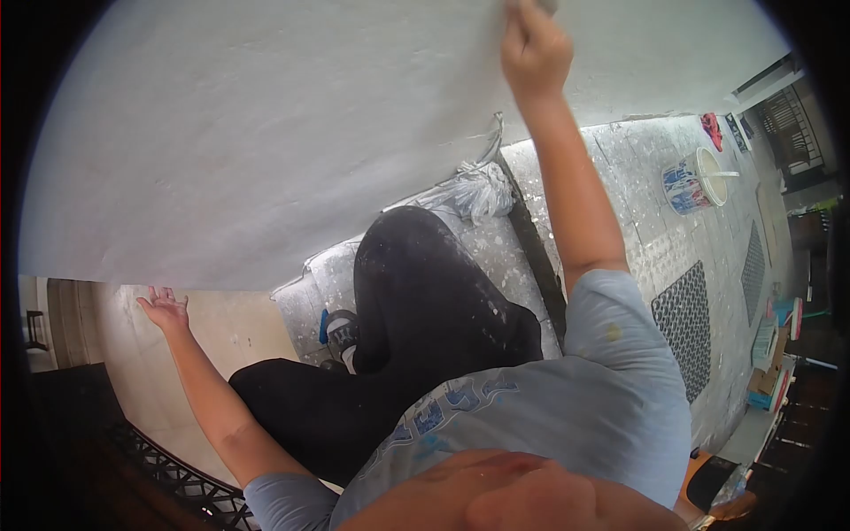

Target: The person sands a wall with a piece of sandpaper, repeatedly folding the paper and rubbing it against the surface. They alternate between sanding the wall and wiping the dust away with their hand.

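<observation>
My right hand (537, 55) is raised against the pale grey-white wall (266, 133) at the top of the view. Its fingers are closed round a small greyish thing (548, 5), cut off by the upper frame edge; I cannot tell what it is. Far to the left, my left hand (166, 309) has its fingers spread and holds nothing. That hand is right at the wall's lower left edge, palm turned up.
A paint-smeared white bucket (686, 184) with a handle sticking out stands on the spattered tiled floor at right. Crumpled plastic sheeting (481, 190) lies along the wall's foot. A patterned dark mat (683, 323) is on the floor, and a dark metal railing (177, 473) curves at lower left.
</observation>
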A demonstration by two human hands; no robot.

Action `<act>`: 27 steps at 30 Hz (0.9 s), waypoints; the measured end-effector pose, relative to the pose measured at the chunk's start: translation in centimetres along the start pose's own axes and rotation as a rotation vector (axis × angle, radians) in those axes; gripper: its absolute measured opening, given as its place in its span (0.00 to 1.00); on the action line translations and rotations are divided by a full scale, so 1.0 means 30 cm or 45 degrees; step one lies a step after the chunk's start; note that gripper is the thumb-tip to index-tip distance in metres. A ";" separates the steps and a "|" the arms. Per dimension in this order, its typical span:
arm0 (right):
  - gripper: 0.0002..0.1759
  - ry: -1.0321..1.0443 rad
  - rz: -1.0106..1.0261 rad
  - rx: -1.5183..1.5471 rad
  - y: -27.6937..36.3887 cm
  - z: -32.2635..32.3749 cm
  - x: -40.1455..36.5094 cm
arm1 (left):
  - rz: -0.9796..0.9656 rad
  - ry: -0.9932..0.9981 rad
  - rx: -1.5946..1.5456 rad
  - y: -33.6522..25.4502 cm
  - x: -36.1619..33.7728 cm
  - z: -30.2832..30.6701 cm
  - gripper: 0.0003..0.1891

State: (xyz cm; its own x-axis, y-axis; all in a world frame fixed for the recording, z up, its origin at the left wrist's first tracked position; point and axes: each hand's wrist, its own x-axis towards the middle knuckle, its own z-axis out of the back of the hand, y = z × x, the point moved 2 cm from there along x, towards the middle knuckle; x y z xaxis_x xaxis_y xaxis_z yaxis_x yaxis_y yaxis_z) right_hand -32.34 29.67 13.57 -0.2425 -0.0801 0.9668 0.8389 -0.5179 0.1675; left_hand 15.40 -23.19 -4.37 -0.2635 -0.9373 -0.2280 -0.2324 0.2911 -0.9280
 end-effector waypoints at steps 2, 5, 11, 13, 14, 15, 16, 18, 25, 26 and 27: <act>0.12 -0.023 0.009 0.051 0.002 0.007 0.041 | -0.005 0.006 0.034 0.013 0.009 0.013 0.52; 0.22 0.000 -0.010 -0.028 -0.074 -0.060 -0.235 | -0.017 0.027 0.029 0.012 0.025 0.003 0.52; 0.21 0.018 -0.020 -0.082 -0.080 -0.064 -0.205 | -0.005 0.018 0.014 0.015 0.016 0.019 0.51; 0.14 -0.106 0.025 0.027 0.013 0.003 0.036 | -0.020 0.013 0.060 0.022 0.016 0.016 0.50; 0.12 -0.170 0.049 0.086 0.038 0.019 0.094 | -0.018 0.025 0.058 0.027 0.010 0.013 0.50; 0.14 -0.088 0.026 0.032 0.014 0.007 0.047 | -0.017 0.033 0.055 0.028 0.000 0.019 0.50; 0.17 -0.015 0.004 -0.022 -0.029 -0.020 -0.043 | -0.023 0.045 0.048 0.016 -0.003 0.022 0.49; 0.20 -0.062 -0.032 0.060 -0.037 -0.062 -0.204 | -0.013 0.059 -0.007 0.000 -0.003 0.029 0.49; 0.21 -0.009 0.008 -0.043 -0.037 -0.048 -0.112 | -0.013 0.037 -0.046 0.004 -0.001 0.049 0.47; 0.17 -0.036 0.032 -0.006 -0.017 -0.022 -0.046 | -0.018 0.046 -0.017 0.012 0.001 0.049 0.48; 0.14 -0.066 0.057 0.033 0.009 -0.004 0.022 | -0.025 0.055 0.010 0.013 0.006 0.048 0.48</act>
State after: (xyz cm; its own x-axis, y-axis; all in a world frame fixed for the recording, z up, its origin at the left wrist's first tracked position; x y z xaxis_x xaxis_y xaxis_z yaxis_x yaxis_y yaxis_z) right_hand -32.34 29.39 14.22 -0.1796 -0.0585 0.9820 0.8609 -0.4925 0.1281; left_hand 16.61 -23.53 -5.20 -0.2988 -0.9338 -0.1968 -0.2304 0.2707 -0.9347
